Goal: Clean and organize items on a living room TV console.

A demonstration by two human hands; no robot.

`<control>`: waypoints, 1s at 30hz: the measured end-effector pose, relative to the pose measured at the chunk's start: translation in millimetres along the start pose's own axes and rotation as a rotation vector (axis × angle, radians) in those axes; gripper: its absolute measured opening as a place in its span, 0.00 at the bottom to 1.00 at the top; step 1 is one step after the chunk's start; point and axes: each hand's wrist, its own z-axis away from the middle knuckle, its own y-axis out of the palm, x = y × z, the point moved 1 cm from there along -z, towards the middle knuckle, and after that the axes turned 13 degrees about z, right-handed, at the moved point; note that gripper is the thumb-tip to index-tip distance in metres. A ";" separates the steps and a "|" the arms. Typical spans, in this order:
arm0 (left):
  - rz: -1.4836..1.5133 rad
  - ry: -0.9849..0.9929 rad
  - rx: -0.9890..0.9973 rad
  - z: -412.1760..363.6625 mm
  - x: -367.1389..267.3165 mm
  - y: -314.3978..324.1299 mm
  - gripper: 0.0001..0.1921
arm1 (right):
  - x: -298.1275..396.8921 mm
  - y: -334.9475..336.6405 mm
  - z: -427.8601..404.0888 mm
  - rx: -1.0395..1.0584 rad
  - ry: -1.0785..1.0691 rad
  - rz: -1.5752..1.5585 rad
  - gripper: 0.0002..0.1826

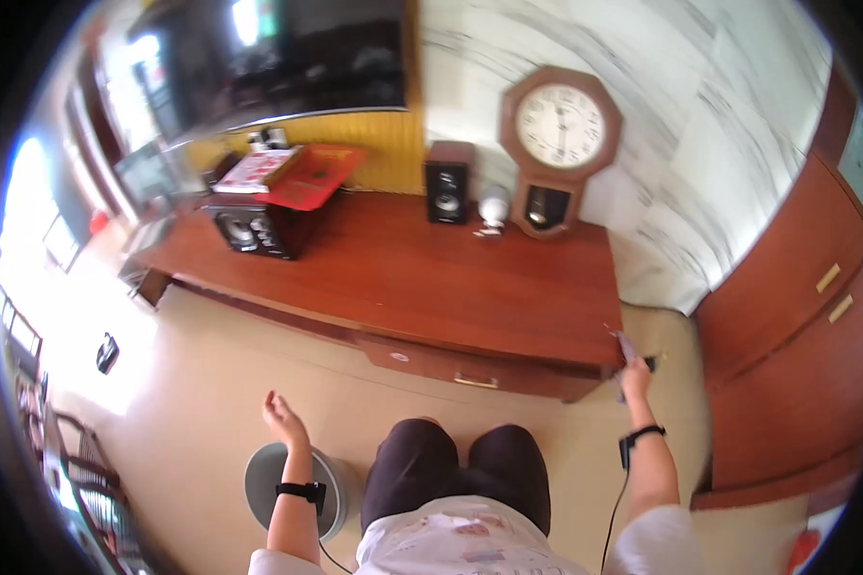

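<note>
My right hand [636, 379] grips a pale purple item, likely a cloth [626, 346], at the front right corner of a reddish-brown wooden cabinet [431, 280]. The item runs up against the cabinet's right edge, and blur hides its exact shape. Away to the left, my left hand [285, 420] is raised with nothing in it, its fingers loosely bent. Below my left forearm stands a round grey bucket [259, 483] on the floor, partly hidden by the arm. Each wrist wears a black strap with a small device and a cable.
On the cabinet stand two speakers [447, 188] [248, 233], a small white camera-like device [494, 207] and an octagonal pendulum clock [561, 133]. Red papers [316, 176] lie on the left speaker. A television [280, 65] hangs above. Tall wooden cupboards [798, 345] border the right; a dark wooden chair [90, 460] stands left.
</note>
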 end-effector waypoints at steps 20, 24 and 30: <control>0.453 -0.510 0.409 -257.3 -132.6 312.4 0.23 | 407.6 66.2 5.8 0.167 -0.870 -0.297 0.20; 0.558 -0.529 0.344 -302.4 -125.8 338.2 0.20 | 466.6 42.8 -9.9 0.433 -0.894 -0.465 0.15; 0.695 -0.526 0.296 -224.5 -148.2 335.1 0.15 | 553.7 20.0 -47.6 1.037 -0.325 -1.032 0.22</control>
